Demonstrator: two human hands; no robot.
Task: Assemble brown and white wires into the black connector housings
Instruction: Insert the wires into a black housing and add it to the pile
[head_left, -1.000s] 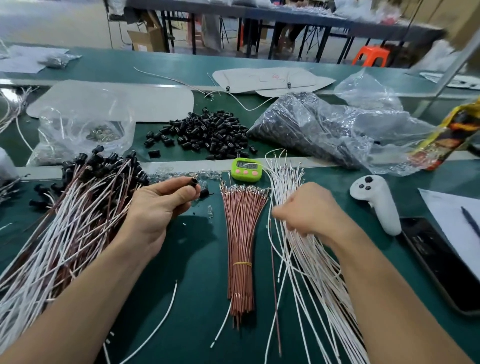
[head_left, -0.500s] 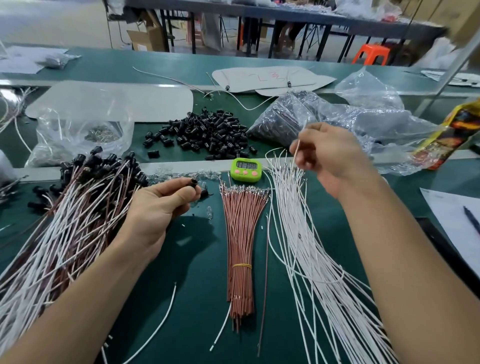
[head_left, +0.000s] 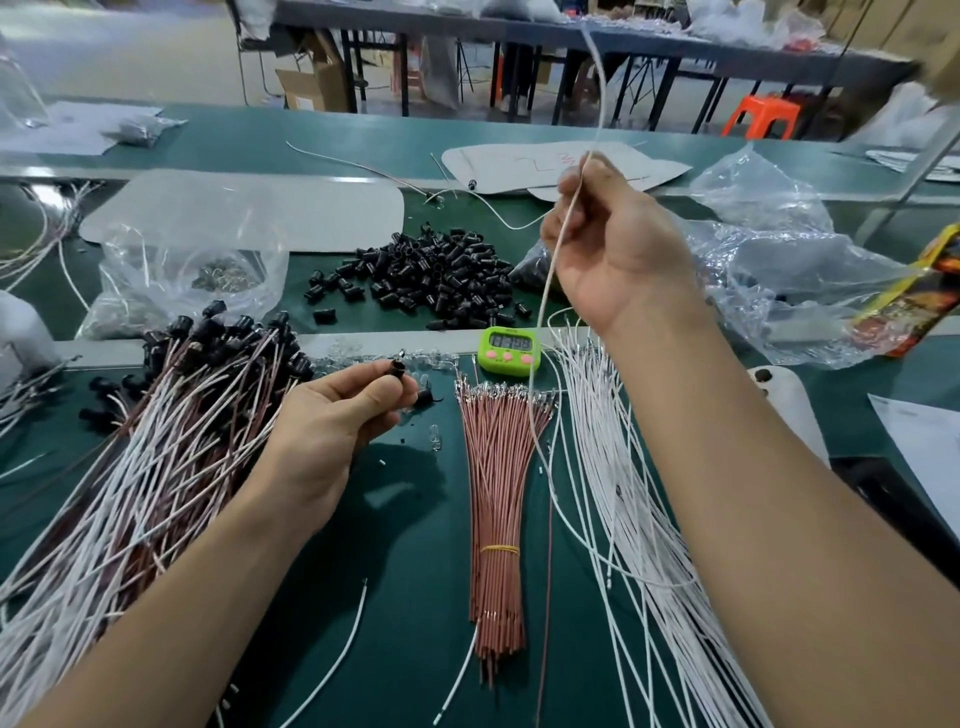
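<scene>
Green bench (head_left: 410, 545), banded brown wires (head_left: 496, 493) centre, loose white wires (head_left: 615, 467) right, assembled leads (head_left: 145, 467) left, black housings (head_left: 431, 275) and timer (head_left: 510, 351) behind.

Green-topped bench (head_left: 234, 132); dark metal-legged table (head_left: 649, 49) behind; orange stool (head_left: 763, 117); cardboard box (head_left: 311, 85), possibly open; pale floor (head_left: 130, 52).

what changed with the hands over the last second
The right hand rose from the white wire pile up and away from the person, drawing out a pinched wire that now hangs from it. The left hand kept holding its black housing in place; the brown bundle stayed put.
</scene>
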